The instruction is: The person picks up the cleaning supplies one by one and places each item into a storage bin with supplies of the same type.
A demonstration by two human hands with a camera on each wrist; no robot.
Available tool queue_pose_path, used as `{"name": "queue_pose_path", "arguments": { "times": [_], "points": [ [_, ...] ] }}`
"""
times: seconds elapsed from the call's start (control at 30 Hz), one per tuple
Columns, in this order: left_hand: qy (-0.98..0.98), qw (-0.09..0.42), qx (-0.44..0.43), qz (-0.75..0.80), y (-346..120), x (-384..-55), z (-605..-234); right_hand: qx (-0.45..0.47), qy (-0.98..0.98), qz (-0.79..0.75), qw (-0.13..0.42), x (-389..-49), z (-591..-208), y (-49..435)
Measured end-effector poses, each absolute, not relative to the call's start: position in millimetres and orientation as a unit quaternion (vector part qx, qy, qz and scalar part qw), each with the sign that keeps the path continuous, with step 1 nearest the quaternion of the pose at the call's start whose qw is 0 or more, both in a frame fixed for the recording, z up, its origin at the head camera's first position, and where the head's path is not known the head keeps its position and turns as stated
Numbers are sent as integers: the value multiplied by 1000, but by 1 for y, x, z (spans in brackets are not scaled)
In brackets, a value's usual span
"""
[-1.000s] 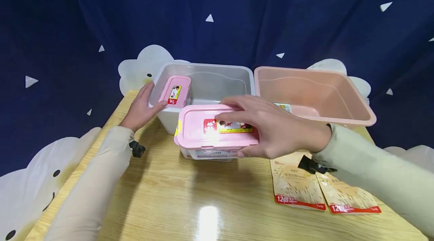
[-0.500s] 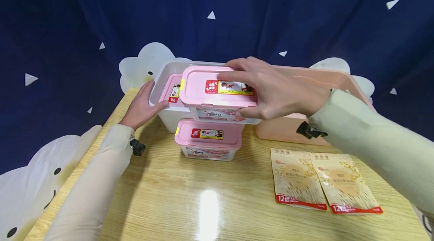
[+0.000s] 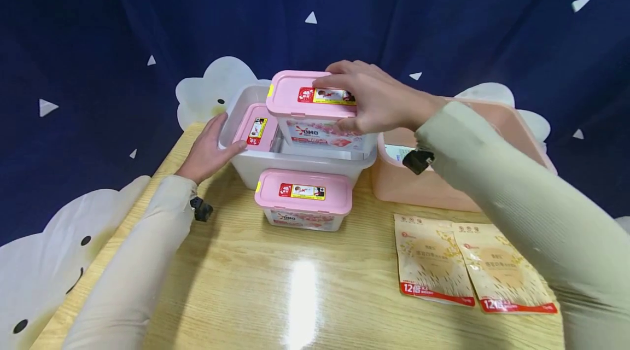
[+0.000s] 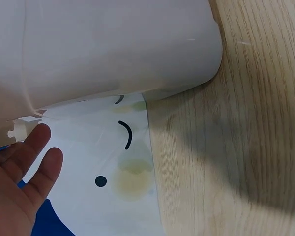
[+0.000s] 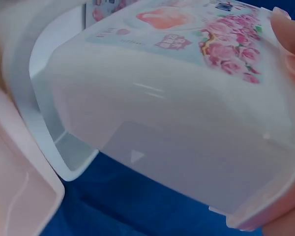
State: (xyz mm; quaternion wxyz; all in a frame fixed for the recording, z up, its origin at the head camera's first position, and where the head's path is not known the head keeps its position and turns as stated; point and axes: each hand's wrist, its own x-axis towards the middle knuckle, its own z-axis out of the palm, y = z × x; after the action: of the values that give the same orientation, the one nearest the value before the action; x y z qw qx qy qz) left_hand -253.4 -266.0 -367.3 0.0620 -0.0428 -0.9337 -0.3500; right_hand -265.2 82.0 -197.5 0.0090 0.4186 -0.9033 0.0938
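My right hand (image 3: 376,93) grips a white tub with a pink lid, an OMO laundry capsule box (image 3: 320,134), by its right end. The box is over the white bin (image 3: 300,162), its lower part inside the opening. My left hand (image 3: 206,150) holds the bin's left rim, thumb over the edge and fingers along the outer wall; some fingertips (image 4: 51,162) show beside that wall in the left wrist view. Inside the bin, at its left end, is another pink-lidded box (image 3: 257,127). A third matching box (image 3: 302,199) stands on the table in front of the bin.
A salmon-pink bin (image 3: 423,186) stands right of the white one, partly behind my right forearm, with a printed packet (image 3: 396,152) inside. Two beige pouches (image 3: 433,260) with red bottom bands lie at the front right of the wooden table (image 3: 236,290). A dark blue curtain hangs behind.
My right hand has lifted the box up and back from the front of the white bin, then lowered it partly into the opening. The left hand has stayed at the rim.
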Motion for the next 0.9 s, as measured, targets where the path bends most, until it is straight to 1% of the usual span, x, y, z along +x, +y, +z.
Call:
{"name": "queue_pose_path", "arguments": {
  "times": [0.23,0.5,0.67,0.9],
  "points": [
    [-929,58,-43,-362,-267,-251,-369,370,-924,91,-28,-291,-216,69],
    [-927,76,-49,-364,-266,-247,-370,362,-927,89,-44,-308,-227,59],
    [-927,70,-47,-366,-265,-244,-369,342,-934,86,-61,-317,-232,52],
    [-930,77,-46,-357,-264,-238,-368,322,-938,104,-76,-332,-243,42]
  ]
}}
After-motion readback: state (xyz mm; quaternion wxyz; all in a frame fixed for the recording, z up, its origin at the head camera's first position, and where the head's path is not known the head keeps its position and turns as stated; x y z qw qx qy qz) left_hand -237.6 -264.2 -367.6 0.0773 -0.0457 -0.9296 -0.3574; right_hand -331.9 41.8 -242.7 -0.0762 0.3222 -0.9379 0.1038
